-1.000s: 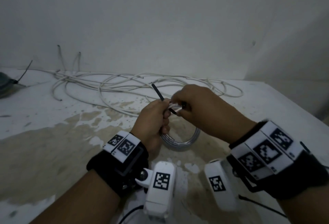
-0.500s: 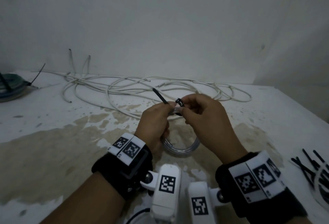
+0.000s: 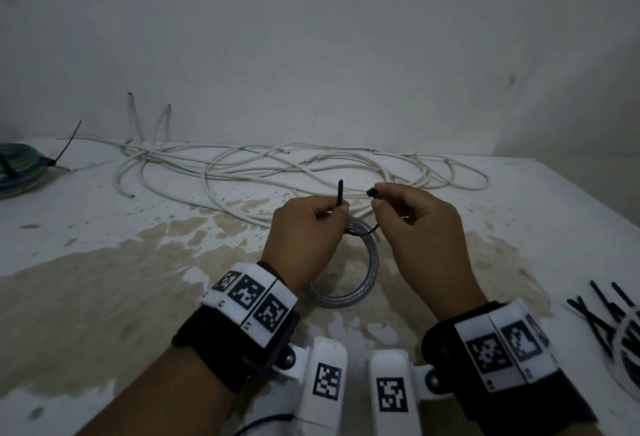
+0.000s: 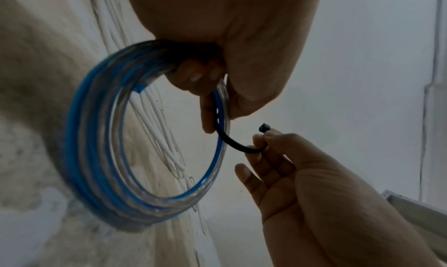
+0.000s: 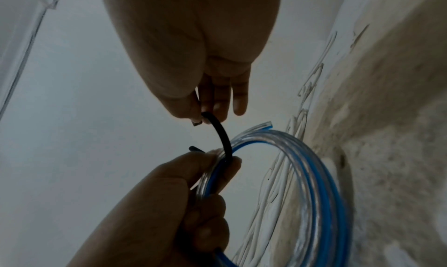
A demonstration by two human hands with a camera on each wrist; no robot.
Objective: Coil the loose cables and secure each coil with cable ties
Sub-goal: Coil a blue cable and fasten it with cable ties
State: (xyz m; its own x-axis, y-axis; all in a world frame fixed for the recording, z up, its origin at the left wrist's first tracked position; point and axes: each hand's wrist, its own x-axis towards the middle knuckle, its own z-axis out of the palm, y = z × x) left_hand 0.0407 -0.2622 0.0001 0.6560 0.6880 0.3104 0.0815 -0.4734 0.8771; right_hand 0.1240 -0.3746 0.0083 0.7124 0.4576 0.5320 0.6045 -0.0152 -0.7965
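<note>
A coil of clear tubing with a blue core point(image 3: 349, 288) point(image 4: 101, 156) point(image 5: 314, 185) hangs from my left hand point(image 3: 308, 228), which grips its top together with the tail of a black cable tie point(image 3: 340, 193). The tie runs under the coil strands and curves up to my right hand point(image 3: 412, 221). There, thumb and forefinger pinch the tie's head end point(image 3: 372, 192) point(image 4: 263, 128). In the right wrist view the black cable tie point(image 5: 221, 133) passes from my right fingertips down behind the coil into the left fist. The coil's lower edge sits on or just above the table.
A tangle of loose white cables point(image 3: 277, 165) lies along the back of the stained white table point(image 3: 104, 262), against the wall. A tied greenish coil point(image 3: 17, 169) sits at the far left. Spare black cable ties point(image 3: 599, 318) lie at the right edge.
My hands have drawn apart: the right hand pulled the tie's head end out to the right, and the tail now stands upright from my left fist. The head view shifted left.
</note>
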